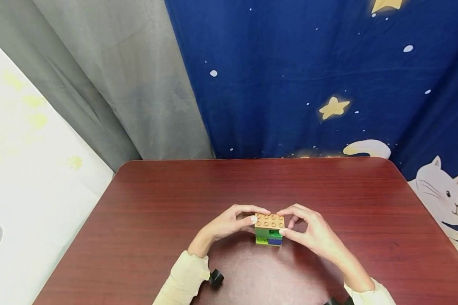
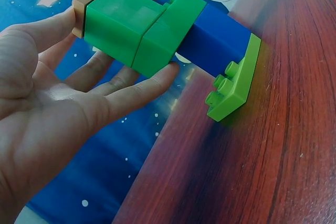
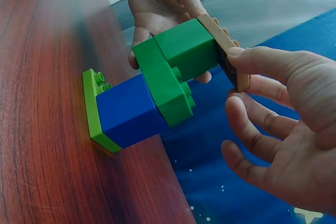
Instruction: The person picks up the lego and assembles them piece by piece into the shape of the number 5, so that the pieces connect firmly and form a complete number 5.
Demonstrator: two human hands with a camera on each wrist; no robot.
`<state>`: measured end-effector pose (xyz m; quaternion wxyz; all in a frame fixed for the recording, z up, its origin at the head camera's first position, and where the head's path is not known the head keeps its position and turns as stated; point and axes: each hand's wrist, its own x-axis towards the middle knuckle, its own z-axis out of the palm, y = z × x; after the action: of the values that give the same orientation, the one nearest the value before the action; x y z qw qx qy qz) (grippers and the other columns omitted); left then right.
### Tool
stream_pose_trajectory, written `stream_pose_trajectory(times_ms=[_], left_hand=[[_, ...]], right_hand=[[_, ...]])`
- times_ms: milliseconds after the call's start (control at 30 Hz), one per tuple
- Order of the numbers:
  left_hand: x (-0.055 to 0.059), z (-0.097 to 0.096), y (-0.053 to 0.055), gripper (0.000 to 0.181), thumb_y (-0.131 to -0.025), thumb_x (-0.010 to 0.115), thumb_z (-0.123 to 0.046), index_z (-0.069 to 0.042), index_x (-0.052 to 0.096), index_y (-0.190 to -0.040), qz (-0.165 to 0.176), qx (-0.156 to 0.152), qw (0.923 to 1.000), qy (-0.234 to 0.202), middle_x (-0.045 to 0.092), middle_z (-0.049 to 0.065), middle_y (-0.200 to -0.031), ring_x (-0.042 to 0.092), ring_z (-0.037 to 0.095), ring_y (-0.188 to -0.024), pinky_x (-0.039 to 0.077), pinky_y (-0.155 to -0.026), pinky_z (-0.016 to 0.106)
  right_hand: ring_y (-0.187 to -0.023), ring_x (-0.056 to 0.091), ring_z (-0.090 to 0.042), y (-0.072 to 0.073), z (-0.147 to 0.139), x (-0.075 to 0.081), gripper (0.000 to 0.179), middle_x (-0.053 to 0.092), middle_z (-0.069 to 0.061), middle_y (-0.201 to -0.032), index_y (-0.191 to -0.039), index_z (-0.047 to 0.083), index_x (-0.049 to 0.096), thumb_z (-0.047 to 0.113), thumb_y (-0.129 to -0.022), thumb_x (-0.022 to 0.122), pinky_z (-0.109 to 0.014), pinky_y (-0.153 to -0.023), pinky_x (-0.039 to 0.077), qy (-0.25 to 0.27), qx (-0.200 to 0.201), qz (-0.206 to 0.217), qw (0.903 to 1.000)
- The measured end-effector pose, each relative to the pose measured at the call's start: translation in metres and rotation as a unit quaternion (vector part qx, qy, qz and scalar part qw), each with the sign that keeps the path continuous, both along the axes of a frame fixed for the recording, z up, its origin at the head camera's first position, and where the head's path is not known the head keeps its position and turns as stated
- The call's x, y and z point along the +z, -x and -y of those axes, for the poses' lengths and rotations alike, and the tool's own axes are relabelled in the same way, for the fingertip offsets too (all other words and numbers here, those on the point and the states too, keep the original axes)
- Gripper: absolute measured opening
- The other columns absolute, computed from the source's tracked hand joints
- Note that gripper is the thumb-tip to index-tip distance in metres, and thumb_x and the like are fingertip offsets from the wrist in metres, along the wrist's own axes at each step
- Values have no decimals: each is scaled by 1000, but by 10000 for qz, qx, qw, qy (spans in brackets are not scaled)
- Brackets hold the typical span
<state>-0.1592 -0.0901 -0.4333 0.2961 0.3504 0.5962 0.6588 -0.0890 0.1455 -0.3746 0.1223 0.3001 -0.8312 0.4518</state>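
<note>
A small stack of toy building bricks stands upright on the table between both hands. Its base is a lime green plate (image 2: 239,88) with bare studs at one end. Above come a blue brick (image 3: 131,109), a green brick (image 3: 160,80) set out to the side, and another green brick (image 2: 123,22). A flat tan plate (image 1: 269,221) caps the stack and overhangs to the right. My left hand (image 1: 223,223) holds the stack from the left, thumb at the tan plate's edge, fingers along the green bricks. My right hand (image 1: 316,233) pinches the tan plate's overhanging end between thumb and fingers.
The dark red wooden table (image 1: 168,190) has its far edge against a grey curtain (image 1: 145,84) and a blue curtain (image 1: 267,84) with stars and a cat. A white patterned cloth (image 1: 26,148) hangs at the left. A black device (image 1: 216,278) sits at the left wrist.
</note>
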Motion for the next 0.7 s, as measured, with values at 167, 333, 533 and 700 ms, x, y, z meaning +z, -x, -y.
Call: stream_pose_trajectory(times_ms=[167, 333, 533, 700], left_hand=[[0, 0, -1, 34, -97, 48, -6, 4, 50, -129, 0, -26, 10000, -85, 57, 17, -119, 59, 23, -98, 49, -79, 48], [1, 0, -1, 34, -97, 48, -6, 5, 50, -129, 26, -13, 9999, -108, 57, 16, -119, 60, 23, -98, 50, -79, 48], [0, 0, -1, 34, -97, 48, -6, 4, 51, -128, -4, 11, 9999, -102, 57, 17, -119, 59, 23, -98, 49, -79, 48], [-2, -1, 1, 34, -97, 48, -7, 5, 50, -128, -27, -41, 9999, -158, 57, 17, -119, 59, 23, -98, 49, -80, 48]], right_hand=[[-64, 56, -9, 0, 0, 1, 35, 59, 0, -78, -100, 4, 65, -5, -68, 77, -28, -64, 48, 44, 53, 5, 10000], [-64, 56, -10, 2, -1, -3, 36, 59, 0, -78, -100, 3, 65, -4, -68, 78, -25, -65, 47, 35, 68, 27, 10000], [-66, 56, -7, 12, -9, -28, 38, 60, 3, -80, -105, 10, 65, 4, -70, 80, -31, -65, 48, -8, 29, 76, 10000], [-68, 57, -7, 16, -14, -38, 37, 59, 8, -82, -108, 17, 65, 12, -74, 79, -29, -67, 48, 7, 47, 95, 9999]])
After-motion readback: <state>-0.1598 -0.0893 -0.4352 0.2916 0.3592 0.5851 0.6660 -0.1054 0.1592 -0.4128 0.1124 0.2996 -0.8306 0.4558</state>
